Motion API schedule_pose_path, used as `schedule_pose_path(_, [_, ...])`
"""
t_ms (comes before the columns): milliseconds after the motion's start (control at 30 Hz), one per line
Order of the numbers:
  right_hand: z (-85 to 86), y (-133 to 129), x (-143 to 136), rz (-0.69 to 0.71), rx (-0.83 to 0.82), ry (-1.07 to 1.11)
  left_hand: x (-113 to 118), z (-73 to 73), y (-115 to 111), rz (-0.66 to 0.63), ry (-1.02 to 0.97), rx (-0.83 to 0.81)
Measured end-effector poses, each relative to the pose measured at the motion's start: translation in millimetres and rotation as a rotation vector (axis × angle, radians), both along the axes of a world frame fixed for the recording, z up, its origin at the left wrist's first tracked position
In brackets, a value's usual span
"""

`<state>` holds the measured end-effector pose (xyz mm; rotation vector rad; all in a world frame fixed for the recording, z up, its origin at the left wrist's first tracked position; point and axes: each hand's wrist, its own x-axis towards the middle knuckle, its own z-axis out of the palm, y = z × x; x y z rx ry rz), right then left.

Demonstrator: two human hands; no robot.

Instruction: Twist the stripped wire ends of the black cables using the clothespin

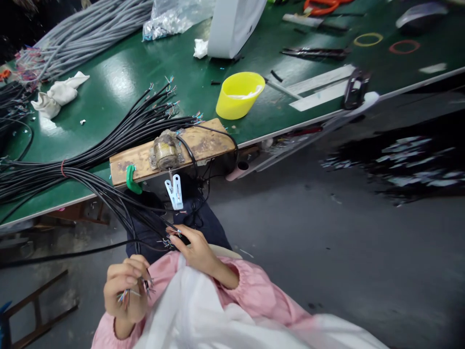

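In front of the pink sleeve, my left hand [127,291] is closed around black cable ends, and thin coloured wires stick out between its fingers. My right hand [196,249] pinches the stripped end of a black cable beside several other frayed ends. These belong to a bundle of black cables [98,182] that droops over the table edge. Just above my right hand, a light blue clothespin [175,193] hangs from the shaft of a small motor [166,150]. The motor sits on a wooden board [209,140], with a green clamp [132,179] at the board's left end.
A yellow cup [240,95] stands on the green table [119,77] behind the board. Grey cables [94,36] lie at the back left, near white cloth gloves [60,94]. Tweezers [314,52] and orange-handled scissors [321,7] lie at the right.
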<state>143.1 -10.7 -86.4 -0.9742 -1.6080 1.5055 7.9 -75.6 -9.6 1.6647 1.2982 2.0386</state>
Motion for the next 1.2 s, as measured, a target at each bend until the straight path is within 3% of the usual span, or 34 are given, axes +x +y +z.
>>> schedule_pose_path(167, [-1.7,6,-8,0.250,-0.068,-0.063,1,2.6,0,0.052,-0.068,-0.028])
schedule_pose_path(267, [-2.9,8,-13,0.320,-0.075,-0.117,2,3.6,-1,0.087,-0.064,-0.045])
schedule_pose_path(500, [-3.1,9,-15,0.366,-0.093,-0.084,3,5.1,-1,0.151,-0.059,-0.053])
schedule_pose_path(733, [-1.3,8,-15,0.412,-0.134,0.010,3,4.8,-2,0.085,-0.124,-0.048])
schedule_pose_path(1000, [6.1,-3,-10,0.435,-0.284,0.127,4,3.3,-1,0.112,-0.122,-0.035])
schedule_pose_path(1100, [12.1,-6,-6,0.433,-0.331,0.146,3,0.8,-2,0.072,-0.109,-0.001])
schedule_pose_path(1200, [16.6,-7,-2,0.420,-0.381,0.152,-5,-1.3,-8,-0.050,-0.033,-0.036])
